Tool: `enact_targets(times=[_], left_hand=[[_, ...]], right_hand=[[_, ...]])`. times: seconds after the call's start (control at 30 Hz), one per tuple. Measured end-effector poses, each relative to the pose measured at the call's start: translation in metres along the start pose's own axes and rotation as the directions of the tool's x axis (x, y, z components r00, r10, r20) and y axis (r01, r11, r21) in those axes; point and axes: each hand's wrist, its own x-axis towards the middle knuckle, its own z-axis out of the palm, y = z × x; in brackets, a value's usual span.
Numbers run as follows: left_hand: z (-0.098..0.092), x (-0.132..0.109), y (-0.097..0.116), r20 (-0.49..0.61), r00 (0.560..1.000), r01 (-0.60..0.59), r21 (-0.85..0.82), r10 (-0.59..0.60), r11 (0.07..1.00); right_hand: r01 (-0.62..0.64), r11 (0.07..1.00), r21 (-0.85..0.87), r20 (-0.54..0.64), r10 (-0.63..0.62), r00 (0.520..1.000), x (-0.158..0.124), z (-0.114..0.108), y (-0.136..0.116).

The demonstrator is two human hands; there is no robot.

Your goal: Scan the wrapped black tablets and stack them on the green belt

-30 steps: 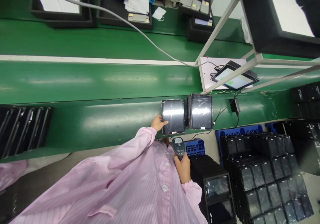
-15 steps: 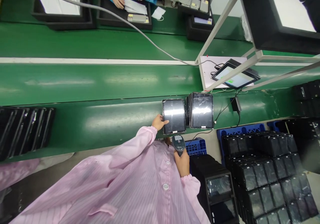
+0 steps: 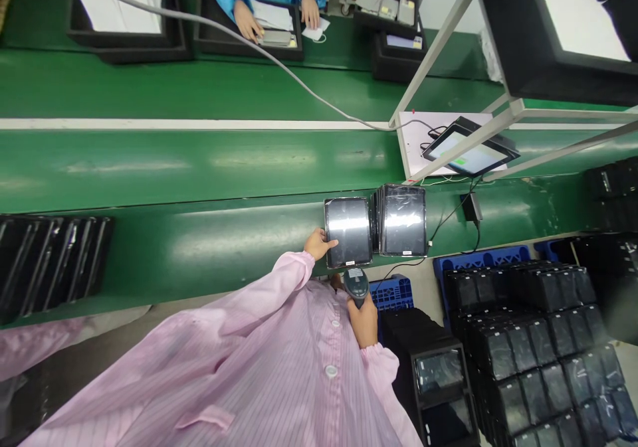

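My left hand [image 3: 319, 244] grips the left edge of a dark tablet-like panel [image 3: 347, 231] in clear wrap, thumb on top and fingers underneath. A small white label sits on the panel's near edge. In my right hand [image 3: 363, 319] is a dark handheld barcode scanner [image 3: 356, 285], its head just below that label. Beside the panel, to the right, stands a stack of similar wrapped panels [image 3: 403, 220], the top one also labelled at its near edge.
A lit tablet screen [image 3: 471, 151] leans on a white board under a metal frame [image 3: 443, 48]. Dark panels stand in a row [image 3: 52, 261] at left. Wrapped stacks [image 3: 528, 341] fill blue pallets at right. Across the green bench, a person in blue handles items in a black tray [image 3: 219, 38].
My hands, the panel and the scanner have stayed nearly still. Across the bench, the co-worker's hands have moved: one down onto the grey item in the tray, the other rightward to its edge.
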Motion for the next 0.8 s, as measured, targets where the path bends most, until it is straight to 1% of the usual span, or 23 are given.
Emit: enact_targets(times=[0.23, 0.43, 0.57, 0.7, 0.8], left_hand=[[0.002, 0.003, -0.004, 0.012, 1.0, -0.001, -0.004, 0.001, 1.0], [0.0, 0.0, 0.002, 0.002, 1.0, -0.013, 0.015, 0.013, 1.0], [-0.002, -0.003, 0.004, 0.001, 0.999, -0.049, 0.015, 0.049, 0.999], [-0.005, -0.003, 0.005, 0.011, 0.997, -0.081, 0.097, 0.08, 0.992], [-0.006, -0.007, 0.008, -0.002, 0.996, -0.091, 0.176, 0.093, 0.98]], right_hand=[[-0.004, 1.0, -0.015, -0.002, 0.004, 1.0, 0.002, 0.0, 0.002], [0.013, 1.0, 0.028, -0.017, -0.012, 1.0, 0.005, 0.003, 0.003], [0.018, 0.998, 0.067, -0.041, -0.015, 0.999, 0.004, 0.006, 0.006], [0.049, 0.987, 0.15, -0.051, -0.042, 0.998, 0.004, 0.005, 0.006], [0.069, 0.976, 0.207, -0.044, -0.061, 0.997, 0.003, 0.001, 0.005]])
